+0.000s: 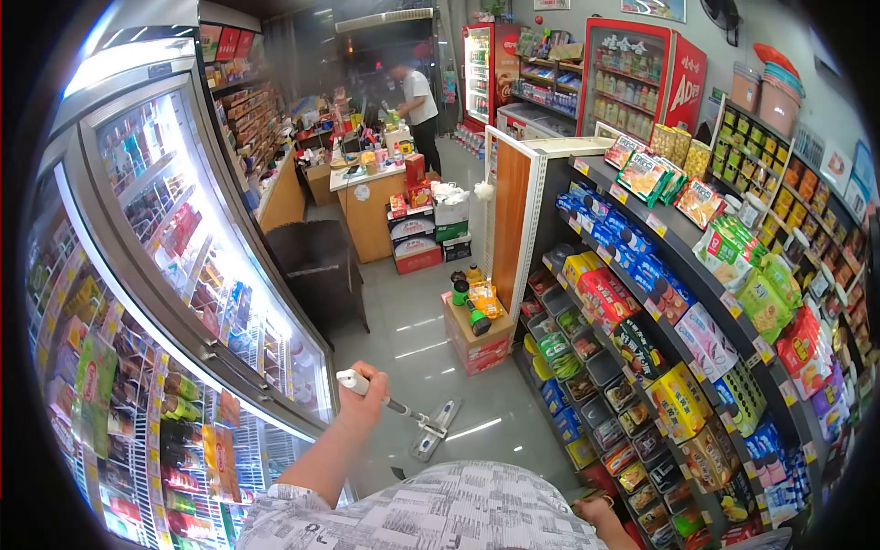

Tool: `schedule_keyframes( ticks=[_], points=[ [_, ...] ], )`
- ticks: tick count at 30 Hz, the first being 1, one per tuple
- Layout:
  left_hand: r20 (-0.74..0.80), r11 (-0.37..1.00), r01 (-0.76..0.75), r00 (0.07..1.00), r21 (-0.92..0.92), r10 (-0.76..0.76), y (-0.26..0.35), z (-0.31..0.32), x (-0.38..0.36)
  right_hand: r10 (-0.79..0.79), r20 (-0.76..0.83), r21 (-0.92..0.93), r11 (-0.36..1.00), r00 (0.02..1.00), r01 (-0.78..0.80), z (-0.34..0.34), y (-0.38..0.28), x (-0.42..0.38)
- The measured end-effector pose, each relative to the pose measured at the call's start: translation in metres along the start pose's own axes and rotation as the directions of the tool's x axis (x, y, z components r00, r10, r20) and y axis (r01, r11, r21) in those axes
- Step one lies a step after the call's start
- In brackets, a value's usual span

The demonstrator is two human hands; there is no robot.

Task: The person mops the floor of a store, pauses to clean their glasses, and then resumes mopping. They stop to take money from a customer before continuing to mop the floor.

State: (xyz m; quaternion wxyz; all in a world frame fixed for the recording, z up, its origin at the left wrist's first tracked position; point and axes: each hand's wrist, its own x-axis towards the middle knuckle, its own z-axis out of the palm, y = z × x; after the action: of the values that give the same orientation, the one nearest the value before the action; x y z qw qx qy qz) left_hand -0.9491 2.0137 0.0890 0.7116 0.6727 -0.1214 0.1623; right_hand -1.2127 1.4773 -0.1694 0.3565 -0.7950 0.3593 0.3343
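My left hand (pixel 365 394) is wrapped round the white handle of a flat mop (pixel 435 429), just right of the glass fridge doors (pixel 243 353). The mop's pole slants down to its flat head, which rests on the grey tiled floor (pixel 394 316). At the lower right edge of my patterned shirt is my right hand (pixel 596 511), low beside the snack shelves. Its fingers look curled, and something small and thin shows at them, too small to name.
Snack shelves (pixel 683 302) line the right side. A cardboard box (pixel 477 335) with bottles on top stands ahead, near the shelf end. Further off are a dark chair (pixel 316 275), stacked boxes (pixel 417 243), a counter (pixel 367 206) and a person (pixel 420 110) standing behind it.
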Motion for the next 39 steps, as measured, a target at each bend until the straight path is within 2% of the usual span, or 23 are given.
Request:
schedule_keyframes(
  ticks=[1, 7, 9, 12, 15, 18, 21, 24, 27, 30, 34, 36, 39],
  points=[
    [-0.006, 1.0, -0.007, 1.0, -0.004, 0.007, -0.002, -0.002, -0.001, -0.05, 0.023, -0.081, 0.995, 0.998, 0.052, 0.003, 0.006, 0.0],
    [0.011, 1.0, -0.012, 1.0, -0.001, 0.012, -0.004, -0.007, -0.002, -0.104, 0.011, -0.176, 0.979, 0.995, 0.104, 0.026, 0.05, 0.029],
    [0.024, 0.999, 0.006, 1.0, 0.038, -0.007, -0.002, -0.006, -0.004, -0.178, 0.015, -0.217, 0.96, 0.984, 0.177, 0.033, 0.07, 0.057],
    [0.02, 0.997, 0.008, 1.0, 0.076, -0.009, 0.0, -0.003, -0.005, -0.271, -0.017, -0.452, 0.861, 0.963, 0.234, 0.046, 0.111, 0.123],
    [0.056, 0.994, -0.016, 0.998, 0.111, 0.01, -0.001, 0.001, -0.005, -0.224, -0.05, -0.247, 0.947, 0.973, 0.205, 0.036, 0.093, 0.099],
    [0.102, 0.995, -0.022, 0.995, 0.1, 0.011, -0.008, 0.001, -0.005, -0.05, -0.022, -0.046, 0.998, 0.998, 0.049, 0.014, 0.015, -0.003],
    [0.117, 0.997, -0.02, 0.993, 0.07, 0.012, -0.004, 0.004, -0.008, -0.112, -0.065, -0.264, 0.96, 0.992, 0.091, 0.023, 0.03, 0.011],
    [0.174, 0.981, -0.132, 0.979, 0.145, 0.106, -0.005, -0.001, -0.009, -0.364, -0.109, -0.043, 0.931, 0.925, 0.362, 0.075, 0.128, 0.114],
    [0.189, 0.989, -0.098, 0.979, 0.108, 0.076, 0.001, -0.005, -0.011, -0.027, -0.017, -0.035, 0.999, 0.999, 0.026, 0.049, 0.074, 0.037],
    [0.205, 0.992, -0.09, 0.976, 0.088, 0.07, 0.009, -0.008, -0.011, 0.041, 0.038, -0.06, 0.997, 0.998, -0.039, 0.036, 0.011, -0.027],
    [0.3, 0.999, -0.017, 0.954, -0.04, 0.028, 0.0, -0.016, -0.01, 0.041, -0.008, 0.001, 0.999, 0.999, -0.041, 0.045, 0.001, -0.031],
    [0.373, 0.998, -0.018, 0.927, -0.063, 0.041, 0.002, -0.02, -0.007, 0.096, -0.038, 0.009, 0.995, 0.995, -0.096, 0.038, -0.048, -0.076],
    [0.473, 0.995, -0.097, 0.875, -0.032, 0.1, 0.004, -0.029, 0.005, -0.071, -0.155, -0.189, 0.981, 0.985, 0.041, 0.054, -0.043, -0.053]
  ],
)
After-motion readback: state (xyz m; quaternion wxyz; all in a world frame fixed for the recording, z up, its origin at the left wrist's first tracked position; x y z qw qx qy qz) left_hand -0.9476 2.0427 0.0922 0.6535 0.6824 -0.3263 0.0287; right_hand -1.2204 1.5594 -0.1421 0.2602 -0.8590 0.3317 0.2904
